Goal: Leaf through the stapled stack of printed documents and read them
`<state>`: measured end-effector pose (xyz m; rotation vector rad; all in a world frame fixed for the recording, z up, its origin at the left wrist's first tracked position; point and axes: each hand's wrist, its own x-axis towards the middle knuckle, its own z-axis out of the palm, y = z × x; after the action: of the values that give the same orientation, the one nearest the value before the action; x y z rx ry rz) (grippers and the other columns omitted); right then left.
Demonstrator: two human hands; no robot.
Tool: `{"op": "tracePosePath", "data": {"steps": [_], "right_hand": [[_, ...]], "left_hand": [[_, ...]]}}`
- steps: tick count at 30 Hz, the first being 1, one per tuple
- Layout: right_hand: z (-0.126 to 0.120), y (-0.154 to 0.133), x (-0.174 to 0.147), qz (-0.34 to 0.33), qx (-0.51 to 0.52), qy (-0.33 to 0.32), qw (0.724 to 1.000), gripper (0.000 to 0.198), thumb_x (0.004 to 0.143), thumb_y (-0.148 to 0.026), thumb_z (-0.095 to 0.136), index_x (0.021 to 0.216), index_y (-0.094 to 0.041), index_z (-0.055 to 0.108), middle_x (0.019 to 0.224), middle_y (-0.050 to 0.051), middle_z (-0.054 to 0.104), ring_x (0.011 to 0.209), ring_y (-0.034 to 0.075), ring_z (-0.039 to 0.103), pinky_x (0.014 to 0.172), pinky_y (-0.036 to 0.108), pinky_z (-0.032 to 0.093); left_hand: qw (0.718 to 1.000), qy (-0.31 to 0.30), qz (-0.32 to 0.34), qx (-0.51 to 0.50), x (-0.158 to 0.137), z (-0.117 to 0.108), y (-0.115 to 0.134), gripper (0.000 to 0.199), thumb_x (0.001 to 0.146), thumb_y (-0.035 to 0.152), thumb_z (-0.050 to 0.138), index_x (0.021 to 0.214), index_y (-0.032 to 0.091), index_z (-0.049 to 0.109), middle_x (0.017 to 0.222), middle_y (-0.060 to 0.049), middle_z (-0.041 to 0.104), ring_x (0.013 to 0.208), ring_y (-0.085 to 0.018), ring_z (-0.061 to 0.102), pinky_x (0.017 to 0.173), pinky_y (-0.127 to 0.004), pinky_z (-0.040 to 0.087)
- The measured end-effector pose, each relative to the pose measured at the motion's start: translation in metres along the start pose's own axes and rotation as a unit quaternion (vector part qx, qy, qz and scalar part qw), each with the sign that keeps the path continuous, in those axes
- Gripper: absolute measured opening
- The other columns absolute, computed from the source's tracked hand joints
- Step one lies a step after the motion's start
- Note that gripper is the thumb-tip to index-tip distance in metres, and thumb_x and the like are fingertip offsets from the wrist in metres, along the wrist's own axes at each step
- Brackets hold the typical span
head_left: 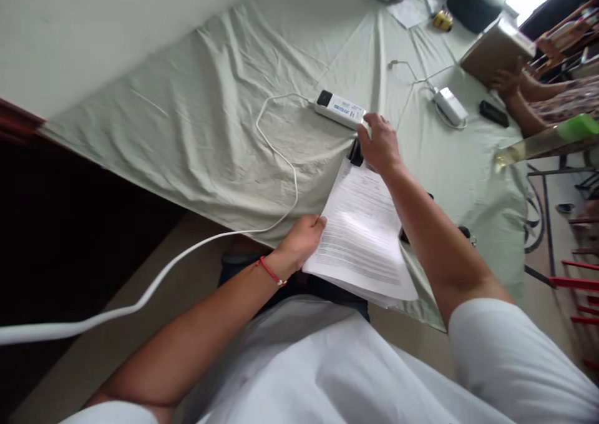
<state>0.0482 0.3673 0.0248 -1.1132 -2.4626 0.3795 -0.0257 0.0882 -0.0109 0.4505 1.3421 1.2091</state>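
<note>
A stack of printed sheets [362, 236] extends over the table's near edge, with a black binder clip [355, 153] at its top end. My left hand [304, 240] pinches the left side of the stack, thumb on top. Over the clip end hovers my right hand [380, 142], thumb and forefinger apart. Its fingertips are close to a white bar-shaped device [340, 108] with a black end and a printed label; whether they touch it I cannot tell. From that device a white cable [281, 155] loops across the cloth and off to the lower left.
A pale green cloth [196, 118] covers the table. Toward the right lie a white adapter [450, 107] with its cord and a dark slim object [493, 113]. Another person's hand [508, 80] touches a brown box [496, 52]. A green-capped bottle [538, 143] is at the right edge.
</note>
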Motion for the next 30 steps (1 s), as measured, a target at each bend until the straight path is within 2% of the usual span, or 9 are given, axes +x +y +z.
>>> {"op": "tracePosePath", "data": {"steps": [4,6,9,14,19,24,30], "right_hand": [[0.025,-0.005,0.013,-0.019,-0.011,-0.055,0.998,0.042,0.107,-0.043,0.042,0.129,-0.022,0.07,0.14,0.013,0.069,0.145,0.034,0.05,0.124,0.055,0.036],[0.035,-0.005,0.01,0.003,-0.003,-0.085,0.996,0.044,0.108,-0.042,0.039,0.126,-0.022,0.073,0.142,0.011,0.07,0.151,0.033,0.045,0.127,0.055,0.031],[0.045,-0.002,0.003,0.042,0.012,-0.092,0.995,0.049,0.109,-0.043,0.035,0.133,-0.02,0.071,0.153,0.01,0.063,0.158,0.033,0.037,0.13,0.058,0.025],[0.045,-0.004,-0.011,0.066,0.011,-0.105,0.992,0.049,0.108,-0.043,0.036,0.137,-0.022,0.069,0.158,0.009,0.059,0.159,0.034,0.035,0.13,0.064,0.023],[0.043,-0.015,-0.03,0.067,-0.001,-0.089,0.994,0.044,0.108,-0.042,0.04,0.133,-0.026,0.072,0.157,0.007,0.06,0.159,0.036,0.035,0.129,0.068,0.021],[0.044,-0.022,-0.044,0.075,-0.017,-0.072,0.994,0.045,0.107,-0.039,0.038,0.134,-0.027,0.071,0.157,0.007,0.06,0.16,0.035,0.033,0.129,0.069,0.018],[0.045,-0.029,-0.049,0.08,-0.052,-0.058,0.994,0.048,0.107,-0.037,0.032,0.132,-0.029,0.072,0.155,0.006,0.062,0.159,0.033,0.033,0.131,0.065,0.015]], "left_hand": [[1.0,0.021,-0.007,0.022,0.0,0.002,0.0,0.029,0.091,0.038,0.065,0.068,0.02,0.066,0.065,-0.002,0.065,0.069,-0.023,0.061,0.069,-0.033,0.046],[0.999,0.025,0.0,0.039,-0.003,0.002,-0.001,0.031,0.092,0.038,0.063,0.067,0.02,0.063,0.064,-0.002,0.063,0.069,-0.022,0.059,0.066,-0.032,0.043],[0.995,0.031,0.032,0.093,-0.01,0.0,-0.001,0.033,0.095,0.037,0.058,0.066,0.02,0.061,0.066,-0.001,0.061,0.069,-0.02,0.055,0.065,-0.031,0.038],[0.983,0.041,0.071,0.165,-0.024,-0.005,-0.003,0.037,0.095,0.033,0.061,0.061,0.022,0.052,0.06,0.002,0.054,0.062,-0.017,0.046,0.064,-0.031,0.031],[0.981,0.028,0.058,0.181,-0.033,-0.008,-0.01,0.036,0.097,0.033,0.058,0.063,0.022,0.053,0.06,0.002,0.054,0.061,-0.017,0.047,0.064,-0.031,0.031],[0.985,0.02,0.044,0.163,-0.038,-0.013,-0.012,0.038,0.098,0.04,0.057,0.064,0.022,0.053,0.061,0.001,0.053,0.063,-0.017,0.047,0.062,-0.03,0.034],[0.999,-0.012,-0.002,0.053,-0.041,-0.016,-0.007,0.04,0.086,0.054,0.075,0.068,0.022,0.058,0.064,0.001,0.058,0.067,-0.02,0.054,0.062,-0.03,0.043]]}}
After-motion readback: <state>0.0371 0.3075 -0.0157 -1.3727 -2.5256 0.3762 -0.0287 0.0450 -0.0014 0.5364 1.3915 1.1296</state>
